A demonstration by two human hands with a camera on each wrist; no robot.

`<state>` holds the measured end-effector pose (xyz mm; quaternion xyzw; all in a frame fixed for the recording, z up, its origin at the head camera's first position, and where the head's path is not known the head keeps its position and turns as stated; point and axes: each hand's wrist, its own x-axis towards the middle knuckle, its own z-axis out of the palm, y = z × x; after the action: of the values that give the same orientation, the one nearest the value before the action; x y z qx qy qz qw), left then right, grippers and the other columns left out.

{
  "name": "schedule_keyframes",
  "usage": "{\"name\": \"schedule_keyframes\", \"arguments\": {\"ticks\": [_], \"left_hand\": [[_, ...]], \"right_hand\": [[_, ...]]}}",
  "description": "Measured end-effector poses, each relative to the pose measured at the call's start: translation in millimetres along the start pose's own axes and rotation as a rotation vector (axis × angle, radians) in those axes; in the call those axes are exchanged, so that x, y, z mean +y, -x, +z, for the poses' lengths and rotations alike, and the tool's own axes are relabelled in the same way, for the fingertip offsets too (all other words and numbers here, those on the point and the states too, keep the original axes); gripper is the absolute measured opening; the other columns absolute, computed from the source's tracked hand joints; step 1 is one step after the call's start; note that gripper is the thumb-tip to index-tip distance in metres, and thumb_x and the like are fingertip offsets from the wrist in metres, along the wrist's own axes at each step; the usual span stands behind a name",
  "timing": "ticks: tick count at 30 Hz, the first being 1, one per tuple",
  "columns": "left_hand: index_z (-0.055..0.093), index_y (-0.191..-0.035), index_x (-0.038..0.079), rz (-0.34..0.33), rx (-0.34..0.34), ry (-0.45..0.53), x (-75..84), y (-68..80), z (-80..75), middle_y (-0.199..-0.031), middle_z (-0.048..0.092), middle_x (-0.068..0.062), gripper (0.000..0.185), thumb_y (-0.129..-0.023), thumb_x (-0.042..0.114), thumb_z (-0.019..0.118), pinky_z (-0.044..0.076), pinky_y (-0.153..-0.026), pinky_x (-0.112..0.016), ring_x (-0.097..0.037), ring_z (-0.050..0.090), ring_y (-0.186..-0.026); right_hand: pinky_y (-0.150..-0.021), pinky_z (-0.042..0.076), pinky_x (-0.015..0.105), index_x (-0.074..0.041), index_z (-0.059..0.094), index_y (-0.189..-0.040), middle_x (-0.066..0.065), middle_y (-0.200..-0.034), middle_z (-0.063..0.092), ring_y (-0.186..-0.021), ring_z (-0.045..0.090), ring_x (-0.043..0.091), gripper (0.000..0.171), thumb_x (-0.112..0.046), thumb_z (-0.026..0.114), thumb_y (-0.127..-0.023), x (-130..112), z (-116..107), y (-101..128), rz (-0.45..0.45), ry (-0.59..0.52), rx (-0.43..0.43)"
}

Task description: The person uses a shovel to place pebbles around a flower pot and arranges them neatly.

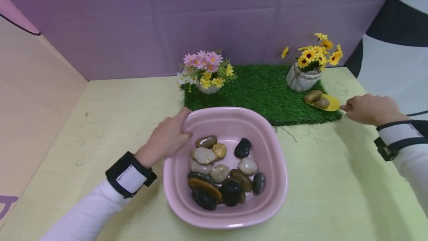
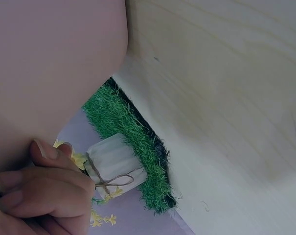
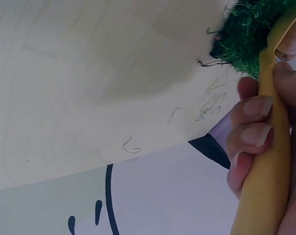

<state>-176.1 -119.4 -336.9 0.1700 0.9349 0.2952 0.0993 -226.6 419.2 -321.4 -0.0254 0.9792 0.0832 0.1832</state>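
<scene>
We held the pink basin (image 1: 271,148) of pebbles (image 1: 220,174) steady on the counter (image 1: 334,181), our left hand (image 1: 167,138) curled over its rim. Our right hand (image 1: 369,109) gripped the yellow scoop (image 1: 329,103), carrying two stones (image 1: 317,99) over the grass mat (image 1: 264,88). We judged the transfer midway; tipping them out beside the pot (image 1: 301,79) called for a slow, level wrist.

glossy plastic basin (image 1: 271,148), polished stones (image 1: 220,172), matt wood table (image 1: 334,189)

Both arms are in white long sleeves, each with a black wrist strap that has a white panel on it. Left hand (image 1: 166,137) and right hand (image 1: 369,109) are bare, no gloves or rings.
</scene>
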Motion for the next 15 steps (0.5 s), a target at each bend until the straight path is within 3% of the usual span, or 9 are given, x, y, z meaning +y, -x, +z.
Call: {"name": "schedule_keyframes", "arguments": {"ticks": [4,6,8,12,15], "left_hand": [[0.042,-0.138,0.011,0.002,-0.001,0.006,1.0,0.3,-0.4,-0.104,0.069,-0.022,0.047,-0.093,0.015,0.055,0.052,-0.04,-0.023,-0.013,0.064,-0.052],[0.042,-0.138,0.01,0.0,-0.003,0.013,1.4,0.6,-0.7,-0.104,0.069,-0.022,0.047,-0.093,0.015,0.055,0.053,-0.04,-0.024,-0.013,0.064,-0.052],[0.042,-0.138,0.01,-0.003,-0.004,0.017,1.7,0.9,-1.1,-0.104,0.069,-0.022,0.047,-0.093,0.014,0.055,0.053,-0.04,-0.024,-0.013,0.064,-0.052],[0.041,-0.139,0.01,-0.003,-0.001,0.021,1.9,0.7,-1.3,-0.105,0.069,-0.022,0.048,-0.093,0.014,0.055,0.053,-0.04,-0.024,-0.014,0.065,-0.052],[0.041,-0.139,0.011,-0.002,-0.002,0.02,2.0,0.1,-0.6,-0.106,0.069,-0.022,0.048,-0.093,0.014,0.055,0.053,-0.041,-0.024,-0.014,0.065,-0.052]], "right_hand": [[-0.061,0.05,0.053,0.001,0.066,-0.103,0.014,-0.078,0.061,-0.072,0.058,0.029,0.053,-0.044,0.038,-0.101,-2.6,-5.6,1.1,0.01,-0.007,0.012],[-0.062,0.049,0.053,-0.002,0.066,-0.098,0.013,-0.075,0.058,-0.072,0.057,0.029,0.05,-0.043,0.038,-0.101,-4.6,-8.7,1.5,0.017,-0.007,0.018],[-0.065,0.051,0.057,-0.001,0.067,-0.101,0.022,-0.083,0.063,-0.077,0.061,0.037,0.051,-0.043,0.039,-0.101,-6.3,-12.0,1.0,0.012,-0.01,0.013],[-0.073,0.05,0.069,0.005,0.062,-0.124,0.036,-0.12,0.061,-0.099,0.06,0.056,0.06,-0.046,0.04,-0.101,-8.1,-20.1,-0.3,-0.002,-0.007,-0.005],[-0.071,0.051,0.067,0.006,0.063,-0.122,0.036,-0.12,0.061,-0.098,0.062,0.054,0.058,-0.043,0.043,-0.1,-9.5,-27.2,1.0,-0.006,-0.008,-0.019]]}}
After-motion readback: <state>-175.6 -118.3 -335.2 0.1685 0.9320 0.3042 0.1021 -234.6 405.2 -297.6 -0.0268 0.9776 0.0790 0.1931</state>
